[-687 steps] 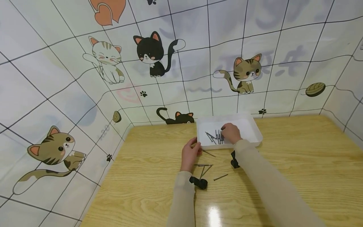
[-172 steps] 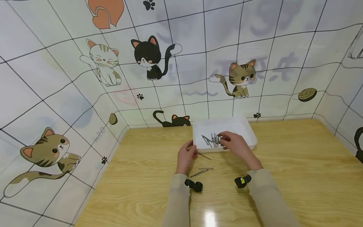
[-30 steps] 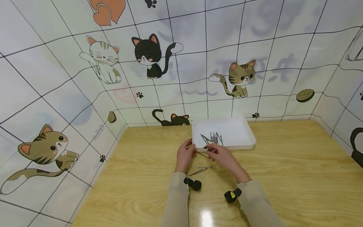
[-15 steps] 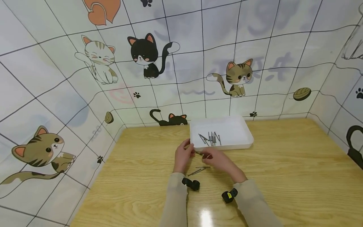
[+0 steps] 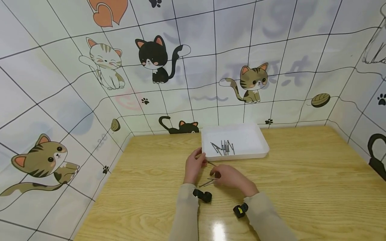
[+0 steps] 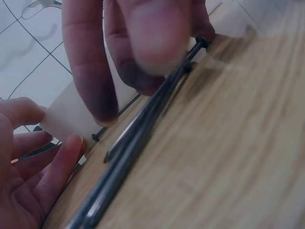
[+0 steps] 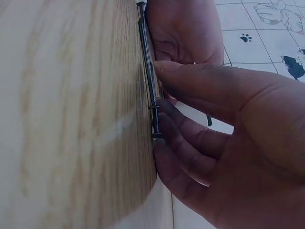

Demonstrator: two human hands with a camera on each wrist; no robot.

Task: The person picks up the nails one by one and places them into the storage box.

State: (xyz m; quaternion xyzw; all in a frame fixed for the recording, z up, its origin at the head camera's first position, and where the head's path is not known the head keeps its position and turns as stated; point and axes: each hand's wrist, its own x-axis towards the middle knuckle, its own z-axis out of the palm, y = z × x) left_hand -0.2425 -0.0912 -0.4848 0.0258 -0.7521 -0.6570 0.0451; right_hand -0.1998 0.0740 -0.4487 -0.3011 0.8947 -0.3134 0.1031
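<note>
My left hand [image 5: 194, 166] holds the near left corner of the white tray [image 5: 250, 156], thumb along its front wall. Inside the tray, several dark nails [image 5: 223, 147] lie in a loose row toward its left side. On the table in front, a few loose nails [image 5: 206, 183] lie close together beneath my right hand [image 5: 230, 178]. Its thumb and fingers are spread apart around them in the right wrist view, fingertips close to the nail heads [image 7: 157, 135]; contact is unclear. Another nail [image 5: 212, 163] lies beside the tray's front wall, partly hidden by the hands.
The light wood table [image 5: 144, 187] meets a wall covering [image 5: 208, 67] printed with cats and grid lines behind the tray. Black wrist cameras [image 5: 203, 195] are strapped to both wrists, low over the table.
Over the last second my right hand has come from the tray's front edge down toward the loose nails. Compared with the oldest frame, fewer nails lie on the table. The left hand stays at the corner.
</note>
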